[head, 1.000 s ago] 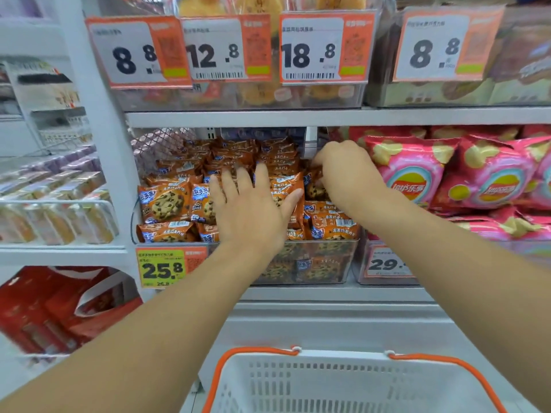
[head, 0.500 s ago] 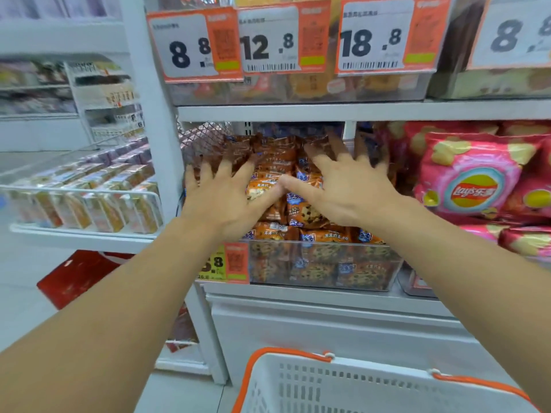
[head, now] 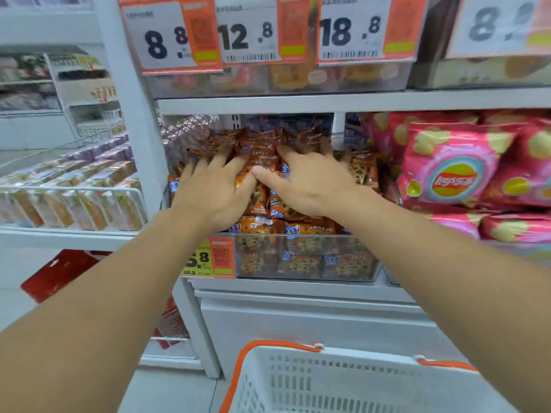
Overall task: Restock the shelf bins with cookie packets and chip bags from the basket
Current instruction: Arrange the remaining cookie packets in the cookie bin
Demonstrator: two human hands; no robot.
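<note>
A clear shelf bin (head: 310, 257) on the middle shelf is heaped with orange-brown cookie packets (head: 262, 225). My left hand (head: 211, 192) lies flat on the left of the heap with its fingers spread. My right hand (head: 310, 180) lies flat on the right of the heap, fingers spread toward the back. Both press on the packets and hold none. Pink chip bags (head: 453, 171) fill the space to the right of the bin. The white basket (head: 343, 380) with orange handles sits below at the bottom edge; its inside is hidden.
Price tags (head: 256, 31) hang from the upper shelf just above the bin. A white upright post (head: 131, 120) stands left of the bin. Boxed snacks (head: 71, 201) line a side shelf at left. Red items (head: 59, 272) sit low at left.
My right hand has come from the bin's right rear to lie flat beside my left hand on the packets. My view has shifted left, and both hands reach slightly deeper.
</note>
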